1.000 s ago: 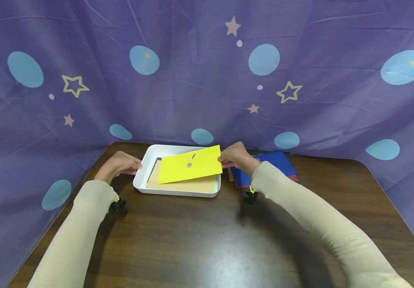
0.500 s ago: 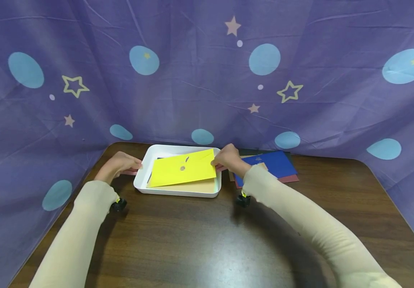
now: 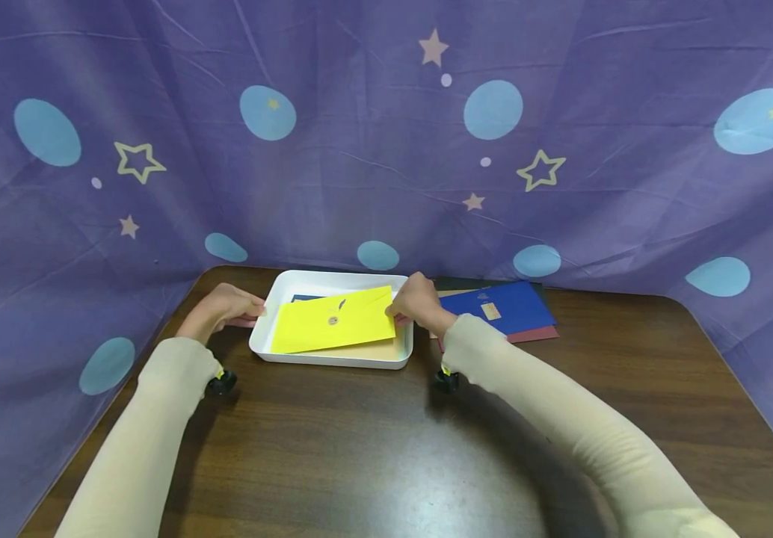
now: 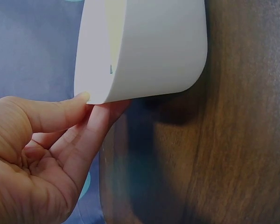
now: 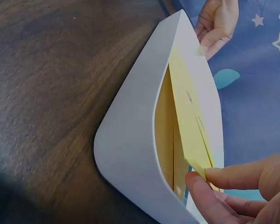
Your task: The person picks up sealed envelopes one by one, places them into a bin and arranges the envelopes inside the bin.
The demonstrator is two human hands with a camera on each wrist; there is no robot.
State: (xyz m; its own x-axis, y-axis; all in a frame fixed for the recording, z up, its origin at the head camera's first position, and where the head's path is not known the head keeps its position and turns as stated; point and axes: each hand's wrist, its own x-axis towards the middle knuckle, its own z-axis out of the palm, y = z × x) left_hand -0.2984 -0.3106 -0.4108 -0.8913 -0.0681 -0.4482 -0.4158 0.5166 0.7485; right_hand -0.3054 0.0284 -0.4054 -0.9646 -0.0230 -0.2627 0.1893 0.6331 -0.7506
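Note:
A white tray (image 3: 333, 360) lies near the table's back edge, holding a few envelopes. My left hand (image 3: 230, 305) pinches its left rim; in the left wrist view the thumb is on the rim and the fingers are under it. A bright yellow envelope (image 3: 333, 321) with a small round seal slants over the tray. Its right end is pinched between thumb and fingers of my right hand (image 3: 416, 302), slightly raised, as the right wrist view shows. Below it lies a tan envelope (image 3: 386, 349), and a dark blue edge shows behind.
Right of the tray lies a loose pile: a blue envelope (image 3: 521, 306) with a pale label, over a dark red envelope (image 3: 537, 334) and others partly hidden by my right arm. A purple patterned cloth (image 3: 386, 149) hangs just behind the wooden table (image 3: 333, 448).
My right hand has moved left and lower, bringing the yellow envelope down further into the tray. More of the blue envelope shows. My left hand stays on the rim.

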